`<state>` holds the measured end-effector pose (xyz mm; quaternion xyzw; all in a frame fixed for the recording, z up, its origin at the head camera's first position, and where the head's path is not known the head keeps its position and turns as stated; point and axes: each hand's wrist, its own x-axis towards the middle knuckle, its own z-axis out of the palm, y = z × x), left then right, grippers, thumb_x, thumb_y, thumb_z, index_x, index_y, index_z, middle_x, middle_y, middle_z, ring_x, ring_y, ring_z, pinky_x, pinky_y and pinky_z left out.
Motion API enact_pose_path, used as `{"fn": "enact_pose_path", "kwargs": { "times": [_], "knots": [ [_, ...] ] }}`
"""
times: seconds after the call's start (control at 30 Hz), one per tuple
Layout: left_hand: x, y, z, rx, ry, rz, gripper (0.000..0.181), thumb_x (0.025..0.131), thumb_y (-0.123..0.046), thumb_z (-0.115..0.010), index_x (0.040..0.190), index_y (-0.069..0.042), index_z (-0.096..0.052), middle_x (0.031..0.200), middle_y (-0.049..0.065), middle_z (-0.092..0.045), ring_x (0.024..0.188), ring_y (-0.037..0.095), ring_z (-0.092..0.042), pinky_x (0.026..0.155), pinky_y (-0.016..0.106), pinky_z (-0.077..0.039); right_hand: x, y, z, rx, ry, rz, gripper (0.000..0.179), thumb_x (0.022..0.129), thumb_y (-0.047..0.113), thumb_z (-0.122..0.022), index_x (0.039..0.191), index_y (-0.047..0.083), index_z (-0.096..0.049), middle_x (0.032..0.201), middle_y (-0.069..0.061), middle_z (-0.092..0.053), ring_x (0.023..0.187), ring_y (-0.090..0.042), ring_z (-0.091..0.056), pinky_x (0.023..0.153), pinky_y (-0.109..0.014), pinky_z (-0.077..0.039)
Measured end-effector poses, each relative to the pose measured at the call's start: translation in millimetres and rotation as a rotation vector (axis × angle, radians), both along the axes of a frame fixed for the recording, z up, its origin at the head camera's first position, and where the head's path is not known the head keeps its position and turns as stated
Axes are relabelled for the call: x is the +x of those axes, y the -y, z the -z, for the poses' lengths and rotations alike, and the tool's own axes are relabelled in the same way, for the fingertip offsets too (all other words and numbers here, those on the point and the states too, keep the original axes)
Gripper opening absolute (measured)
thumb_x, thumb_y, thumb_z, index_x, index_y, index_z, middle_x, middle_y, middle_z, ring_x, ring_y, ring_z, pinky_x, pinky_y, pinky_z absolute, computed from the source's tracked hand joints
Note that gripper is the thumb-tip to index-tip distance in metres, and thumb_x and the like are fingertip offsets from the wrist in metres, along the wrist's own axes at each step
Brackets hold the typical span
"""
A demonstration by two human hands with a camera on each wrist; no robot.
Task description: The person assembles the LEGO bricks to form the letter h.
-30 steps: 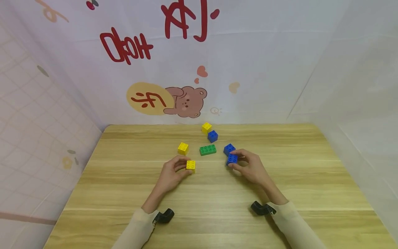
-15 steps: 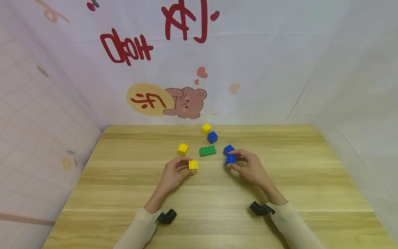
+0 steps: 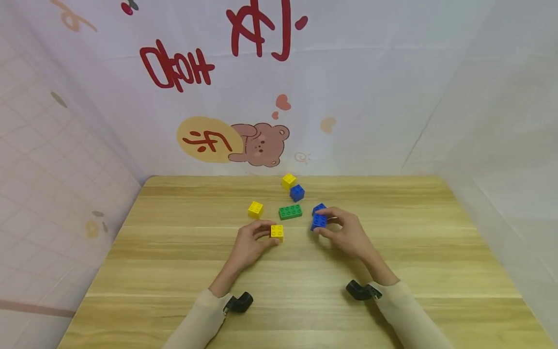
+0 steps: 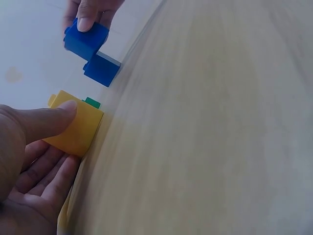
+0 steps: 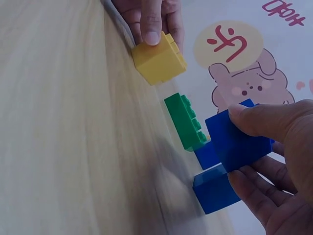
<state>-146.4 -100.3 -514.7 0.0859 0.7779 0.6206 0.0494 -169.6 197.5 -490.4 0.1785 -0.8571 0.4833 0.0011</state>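
Note:
My left hand point(image 3: 249, 246) pinches a square yellow toy brick point(image 3: 276, 233) between thumb and fingers, studs up. Whether this brick touches the table is hard to tell. On the right, my right hand point(image 3: 352, 235) grips a square blue toy brick point(image 3: 319, 222), raised a little off the table in the right wrist view. Just behind it lies a second blue brick point(image 3: 319, 208), partly covered in the head view. A longer green brick point(image 3: 290, 212) lies flat between and beyond both hands. Another yellow brick point(image 3: 255, 209) sits beyond the left hand.
Farther back, a yellow brick point(image 3: 288, 181) and a blue brick point(image 3: 297, 193) stand close together near the rear edge. The wooden table point(image 3: 279, 300) meets a printed white cloth point(image 3: 366, 97) behind, with more cloth at the sides.
My left hand has carried the yellow brick to the right. My right hand has shifted slightly left with the blue brick, so the two held bricks are closer together.

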Motion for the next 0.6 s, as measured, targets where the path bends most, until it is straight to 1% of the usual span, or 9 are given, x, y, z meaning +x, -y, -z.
{"fn": "enact_pose_path", "kwargs": {
  "times": [0.13,0.37,0.5,0.6],
  "knots": [
    [-1.0,-3.2,0.2,-0.011,-0.009,0.0,0.042,0.083,-0.001,-0.083,0.123,-0.005,-0.07,0.127,0.013,-0.069,0.116,0.03,-0.069,0.1,0.034,-0.059,-0.5,2,-1.5,-0.001,-0.005,-0.002,0.038,0.087,0.018,-0.084,0.122,0.015,-0.071,0.119,-0.007,-0.073,0.102,-0.024,-0.071,0.097,-0.046,-0.06],
    [-5.1,-8.0,1.5,-0.011,-0.022,0.024,0.042,0.084,-0.002,-0.083,0.123,-0.006,-0.07,0.125,0.013,-0.07,0.116,0.029,-0.069,0.1,0.031,-0.058,-2.5,7,-7.7,0.013,-0.018,-0.008,0.037,0.087,0.013,-0.083,0.122,0.013,-0.071,0.116,-0.007,-0.073,0.102,-0.024,-0.07,0.097,-0.047,-0.06],
    [-5.4,-11.3,-1.1,-0.009,-0.027,0.041,0.043,0.085,-0.001,-0.082,0.125,-0.004,-0.068,0.126,0.016,-0.069,0.115,0.031,-0.069,0.1,0.034,-0.059,-3.6,9,-9.9,0.012,-0.026,-0.025,0.036,0.088,0.012,-0.082,0.123,0.012,-0.07,0.118,-0.008,-0.072,0.102,-0.025,-0.07,0.097,-0.048,-0.06],
    [-5.8,-15.0,-0.5,-0.005,-0.025,0.063,0.043,0.085,-0.001,-0.081,0.126,-0.002,-0.067,0.126,0.018,-0.069,0.114,0.033,-0.069,0.1,0.035,-0.059,-3.1,10,-9.9,0.015,-0.026,-0.028,0.037,0.089,0.012,-0.081,0.123,0.011,-0.07,0.118,-0.008,-0.072,0.103,-0.026,-0.07,0.097,-0.049,-0.06]
  ]
}}
